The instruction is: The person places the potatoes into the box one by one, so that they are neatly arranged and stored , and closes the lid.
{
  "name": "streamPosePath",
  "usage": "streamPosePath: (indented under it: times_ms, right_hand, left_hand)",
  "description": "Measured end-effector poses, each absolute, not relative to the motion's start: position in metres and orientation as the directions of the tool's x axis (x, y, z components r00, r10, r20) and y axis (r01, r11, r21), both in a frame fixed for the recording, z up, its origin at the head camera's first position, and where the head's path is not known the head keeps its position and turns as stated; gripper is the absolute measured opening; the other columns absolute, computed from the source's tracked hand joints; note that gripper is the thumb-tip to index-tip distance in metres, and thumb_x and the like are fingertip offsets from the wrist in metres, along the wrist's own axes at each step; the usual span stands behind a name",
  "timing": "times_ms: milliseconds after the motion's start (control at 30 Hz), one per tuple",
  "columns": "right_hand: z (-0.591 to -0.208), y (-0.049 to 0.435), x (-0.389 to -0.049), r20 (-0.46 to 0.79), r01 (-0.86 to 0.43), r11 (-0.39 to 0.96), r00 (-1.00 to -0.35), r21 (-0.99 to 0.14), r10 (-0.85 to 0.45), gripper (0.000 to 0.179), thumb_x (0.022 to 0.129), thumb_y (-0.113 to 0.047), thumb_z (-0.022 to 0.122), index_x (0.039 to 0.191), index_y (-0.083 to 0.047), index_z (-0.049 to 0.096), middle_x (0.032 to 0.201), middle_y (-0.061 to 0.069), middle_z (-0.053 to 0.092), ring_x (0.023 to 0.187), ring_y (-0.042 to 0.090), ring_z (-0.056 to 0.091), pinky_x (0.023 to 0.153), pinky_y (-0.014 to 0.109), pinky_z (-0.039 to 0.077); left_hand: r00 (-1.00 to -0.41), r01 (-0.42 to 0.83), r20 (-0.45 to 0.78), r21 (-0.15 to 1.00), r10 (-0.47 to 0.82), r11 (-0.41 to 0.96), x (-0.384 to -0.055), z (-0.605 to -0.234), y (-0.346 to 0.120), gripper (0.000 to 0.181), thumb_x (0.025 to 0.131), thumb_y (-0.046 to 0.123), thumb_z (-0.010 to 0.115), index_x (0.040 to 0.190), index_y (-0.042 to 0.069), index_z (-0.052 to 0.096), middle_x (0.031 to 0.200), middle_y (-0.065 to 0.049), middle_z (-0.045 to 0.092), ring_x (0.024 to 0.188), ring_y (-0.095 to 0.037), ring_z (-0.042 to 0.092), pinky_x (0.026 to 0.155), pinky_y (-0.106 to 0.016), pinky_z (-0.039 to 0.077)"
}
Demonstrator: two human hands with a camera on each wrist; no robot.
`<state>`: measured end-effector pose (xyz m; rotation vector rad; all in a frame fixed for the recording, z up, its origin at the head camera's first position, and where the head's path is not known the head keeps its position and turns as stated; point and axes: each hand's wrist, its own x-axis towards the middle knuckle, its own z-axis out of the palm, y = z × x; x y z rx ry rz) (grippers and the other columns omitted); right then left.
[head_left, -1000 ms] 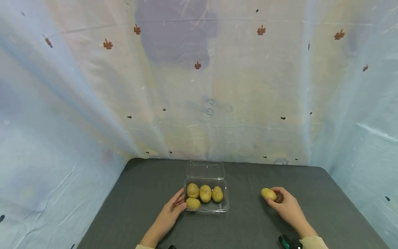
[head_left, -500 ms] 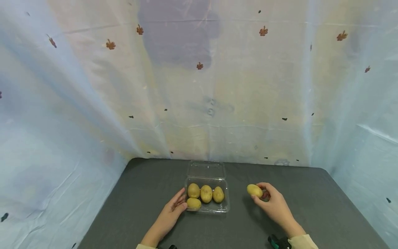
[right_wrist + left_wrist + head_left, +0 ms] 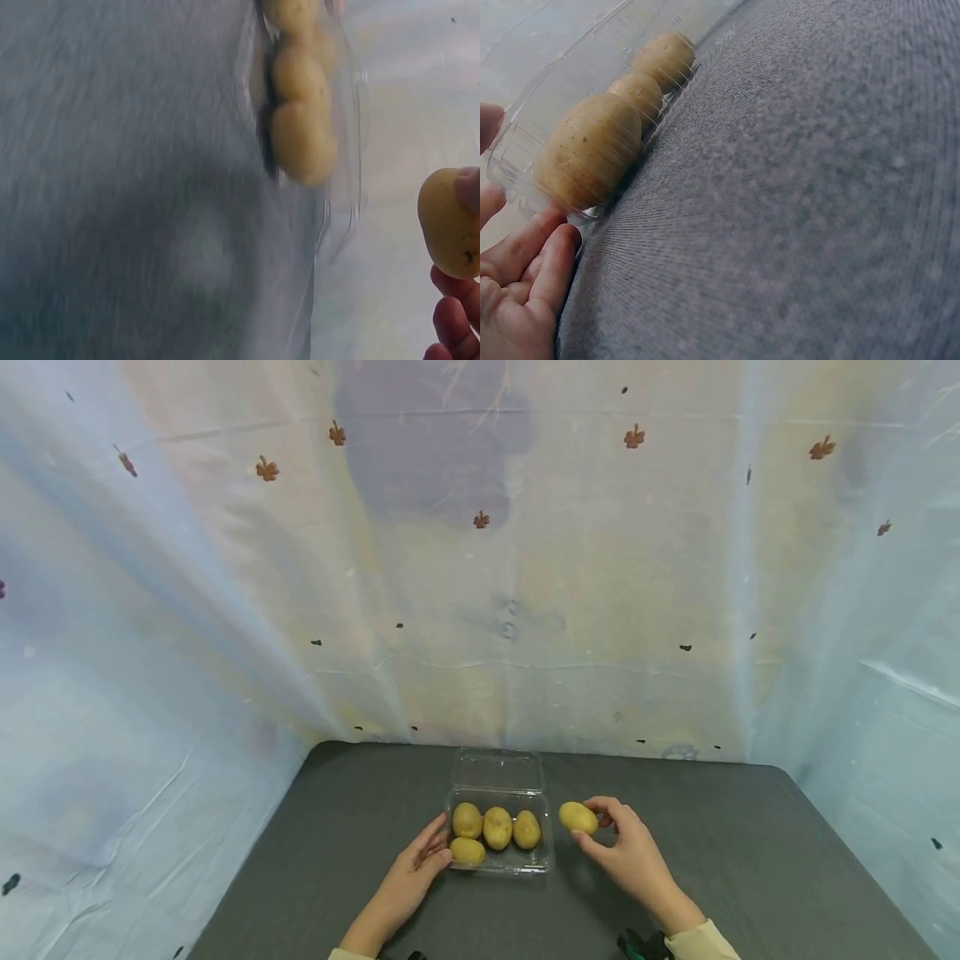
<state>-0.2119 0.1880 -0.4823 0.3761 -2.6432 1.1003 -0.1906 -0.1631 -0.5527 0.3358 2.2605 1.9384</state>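
The dark grey cloth-covered table (image 3: 360,810) ended at its far edge against a pale, patterned plastic sheet (image 3: 570,568), and its sides slanted down to left and right. Near that far edge stood the clear plastic hinged container (image 3: 517,860), its see-through lid (image 3: 497,770) thrown back behind it. You had room on the cloth between your two hands in front of the container, and a wide stretch to the right of your right hand (image 3: 628,847); inside the container, room was left at the front middle and right.

You had five potatoes in all: three yellow-brown potatoes (image 3: 497,828) side by side in the back row, one oval front-left potato (image 3: 467,852) lying sideways, and one smooth yellow held potato (image 3: 578,818). Your right hand pinched that last one between thumb and fingers, raised off the cloth just beside the container's right wall, not touching it. Your left hand (image 3: 415,860) was open, fingers fairly straight, touching the container's left side and front left corner.

Compared with a second earlier, you had carried the held potato leftward from well out on the right. The container, its four potatoes and your left hand had kept their places.
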Motion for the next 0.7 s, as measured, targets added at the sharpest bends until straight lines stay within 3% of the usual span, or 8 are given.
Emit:
streamPosePath:
  times_ms: [233, 500, 700]
  right_hand:
    - [-0.482, 0.165, -0.210, 0.345, -0.389, 0.651, -0.917, -0.652, -0.202, 0.040, 0.081, -0.044, 0.077, 0.115, -0.031, 0.060, 0.103, -0.019, 0.056, 0.089, 0.006, 0.048, 0.080, 0.042, 0.047]
    - [-0.485, 0.145, -0.209, 0.323, -0.412, 0.638, -0.910, -0.651, -0.259, 0.037, 0.080, -0.047, 0.076, 0.112, -0.037, 0.061, 0.104, -0.021, 0.054, 0.098, 0.021, 0.051, 0.081, 0.040, 0.040]
    - [-0.488, 0.134, -0.209, 0.286, -0.435, 0.637, -0.900, -0.636, -0.329, 0.038, 0.081, -0.047, 0.076, 0.113, -0.034, 0.061, 0.104, -0.019, 0.054, 0.097, 0.018, 0.049, 0.080, 0.040, 0.035]
  left_hand:
    - [-0.964, 0.078, 0.040, 0.987, 0.262, 0.138, -0.190, -0.551, -0.163, 0.063, 0.100, 0.036, 0.053, 0.155, 0.024, 0.023, 0.149, -0.016, 0.038, 0.137, -0.030, 0.036, 0.106, -0.037, 0.038]
    - [-0.966, 0.081, 0.041, 0.986, 0.257, 0.146, -0.190, -0.551, -0.162, 0.064, 0.100, 0.037, 0.053, 0.155, 0.023, 0.023, 0.150, -0.017, 0.037, 0.137, -0.030, 0.036, 0.107, -0.036, 0.038]
    - [-0.966, 0.076, 0.038, 0.987, 0.255, 0.144, -0.189, -0.550, -0.161, 0.064, 0.100, 0.036, 0.053, 0.155, 0.022, 0.023, 0.150, -0.017, 0.036, 0.137, -0.030, 0.036, 0.107, -0.038, 0.037]
